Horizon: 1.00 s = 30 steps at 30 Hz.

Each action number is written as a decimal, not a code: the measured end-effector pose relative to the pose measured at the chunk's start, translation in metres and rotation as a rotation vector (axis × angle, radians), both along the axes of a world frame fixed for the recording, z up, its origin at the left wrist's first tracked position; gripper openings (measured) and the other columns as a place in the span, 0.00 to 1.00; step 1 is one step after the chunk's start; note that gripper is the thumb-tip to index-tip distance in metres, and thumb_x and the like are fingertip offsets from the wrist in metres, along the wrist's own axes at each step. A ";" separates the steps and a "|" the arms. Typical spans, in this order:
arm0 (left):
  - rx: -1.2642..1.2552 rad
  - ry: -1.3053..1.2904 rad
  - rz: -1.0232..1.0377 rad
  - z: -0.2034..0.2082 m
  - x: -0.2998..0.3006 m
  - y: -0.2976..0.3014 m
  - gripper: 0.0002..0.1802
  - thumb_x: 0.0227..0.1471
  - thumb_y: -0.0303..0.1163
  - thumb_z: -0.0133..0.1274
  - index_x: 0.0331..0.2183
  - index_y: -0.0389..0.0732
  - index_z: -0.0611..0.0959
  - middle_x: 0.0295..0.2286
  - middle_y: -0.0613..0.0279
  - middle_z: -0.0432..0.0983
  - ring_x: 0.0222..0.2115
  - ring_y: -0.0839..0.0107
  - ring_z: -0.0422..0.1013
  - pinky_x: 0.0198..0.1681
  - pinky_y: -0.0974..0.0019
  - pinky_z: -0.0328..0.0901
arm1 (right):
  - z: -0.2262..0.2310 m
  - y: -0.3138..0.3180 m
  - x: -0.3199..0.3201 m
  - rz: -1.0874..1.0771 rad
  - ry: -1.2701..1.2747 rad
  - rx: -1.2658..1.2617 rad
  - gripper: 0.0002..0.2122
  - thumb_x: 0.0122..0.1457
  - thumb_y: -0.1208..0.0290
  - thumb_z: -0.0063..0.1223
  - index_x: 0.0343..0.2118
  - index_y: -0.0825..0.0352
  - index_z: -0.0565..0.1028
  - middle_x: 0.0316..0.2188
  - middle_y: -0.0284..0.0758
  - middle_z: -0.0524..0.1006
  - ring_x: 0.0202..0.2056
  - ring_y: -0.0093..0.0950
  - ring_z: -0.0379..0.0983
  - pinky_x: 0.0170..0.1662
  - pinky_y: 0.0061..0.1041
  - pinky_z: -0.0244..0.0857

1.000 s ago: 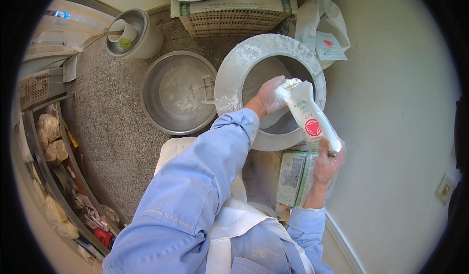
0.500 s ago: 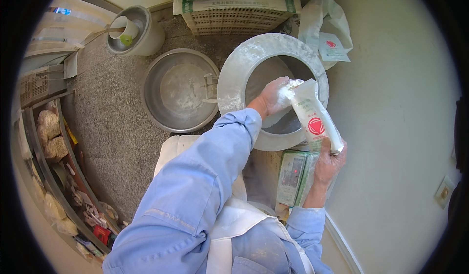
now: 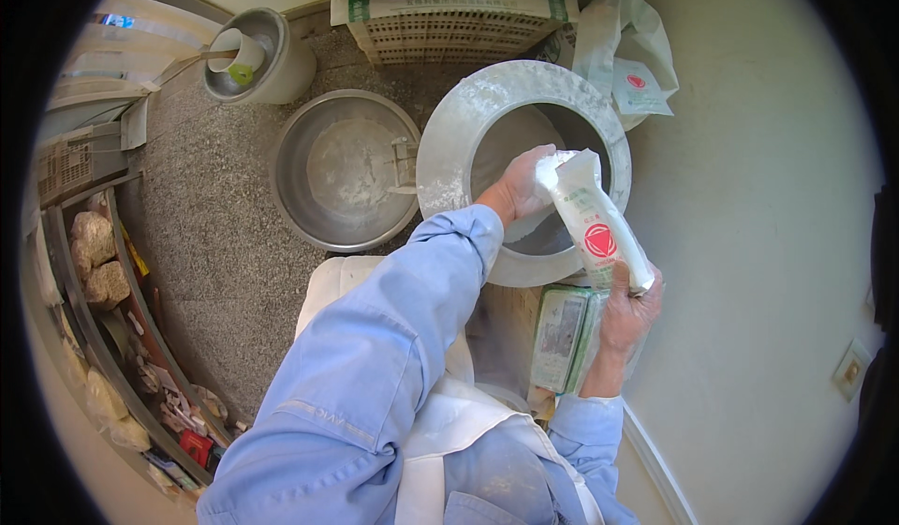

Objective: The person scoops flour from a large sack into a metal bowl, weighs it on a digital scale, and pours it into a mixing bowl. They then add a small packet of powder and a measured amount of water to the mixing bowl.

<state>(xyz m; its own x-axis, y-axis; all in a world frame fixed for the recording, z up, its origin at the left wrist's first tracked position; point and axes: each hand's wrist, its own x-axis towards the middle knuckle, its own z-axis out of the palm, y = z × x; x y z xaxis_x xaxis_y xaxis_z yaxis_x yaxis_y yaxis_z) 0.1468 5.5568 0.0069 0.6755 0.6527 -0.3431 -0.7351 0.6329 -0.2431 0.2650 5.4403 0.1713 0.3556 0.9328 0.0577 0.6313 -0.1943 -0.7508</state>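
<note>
A white plastic bag of white powder (image 3: 604, 221) with a red round mark slants over a wide-rimmed metal vessel (image 3: 451, 103). My right hand (image 3: 626, 311) grips its lower end, the thumb lying across the front. At the upper, open end my left hand (image 3: 515, 186) is closed at the mouth, with white powder against its fingers; part of these fingers is hidden by the powder and bag. The vessel's rim is dusted white, and its inside shows partly behind my hands.
Left of the vessel is a steel basin (image 3: 351, 174) with powder residue. Beyond it stands a bucket (image 3: 290, 75) holding a bowl and a white cup. A covered scale (image 3: 562, 338) is by my right wrist. A plastic crate (image 3: 459, 36) stands behind; a cluttered shelf (image 3: 131, 338) lines the left.
The bag has shifted slightly left and its upper end has tipped a little. Both hands keep nearly the same place and hold.
</note>
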 end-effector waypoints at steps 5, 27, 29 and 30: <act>0.009 0.021 -0.008 0.004 -0.001 -0.001 0.21 0.54 0.38 0.35 0.41 0.31 0.71 0.38 0.50 0.71 0.40 0.58 0.68 0.50 0.59 0.58 | -0.004 -0.002 0.003 -0.076 0.117 0.041 0.14 0.51 0.67 0.56 0.35 0.71 0.70 0.30 0.33 0.72 0.32 0.21 0.66 0.37 0.20 0.62; 0.032 0.021 -0.022 0.009 -0.001 -0.002 0.23 0.54 0.39 0.34 0.42 0.29 0.71 0.39 0.49 0.71 0.40 0.58 0.68 0.48 0.59 0.60 | -0.007 -0.003 0.010 -0.136 0.128 0.039 0.11 0.53 0.69 0.54 0.34 0.71 0.69 0.29 0.30 0.71 0.31 0.17 0.64 0.36 0.18 0.61; 0.049 0.041 -0.018 0.011 -0.002 -0.002 0.23 0.54 0.39 0.34 0.42 0.30 0.71 0.39 0.49 0.71 0.41 0.58 0.68 0.49 0.59 0.60 | -0.008 -0.003 0.010 -0.139 0.091 0.044 0.11 0.53 0.70 0.54 0.35 0.71 0.69 0.29 0.30 0.71 0.31 0.18 0.65 0.37 0.18 0.61; 0.033 0.045 -0.017 0.012 -0.002 -0.003 0.23 0.54 0.39 0.34 0.42 0.30 0.71 0.39 0.49 0.71 0.41 0.58 0.68 0.49 0.59 0.60 | -0.009 -0.004 0.010 -0.135 0.083 0.044 0.11 0.53 0.70 0.54 0.35 0.71 0.69 0.29 0.30 0.71 0.31 0.18 0.65 0.37 0.18 0.61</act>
<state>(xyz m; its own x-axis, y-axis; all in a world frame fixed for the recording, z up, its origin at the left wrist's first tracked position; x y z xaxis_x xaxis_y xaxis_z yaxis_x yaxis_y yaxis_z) 0.1451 5.5541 0.0187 0.6711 0.6526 -0.3517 -0.7337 0.6528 -0.1886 0.2751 5.4362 0.1620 0.4828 0.8735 0.0629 0.5373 -0.2387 -0.8089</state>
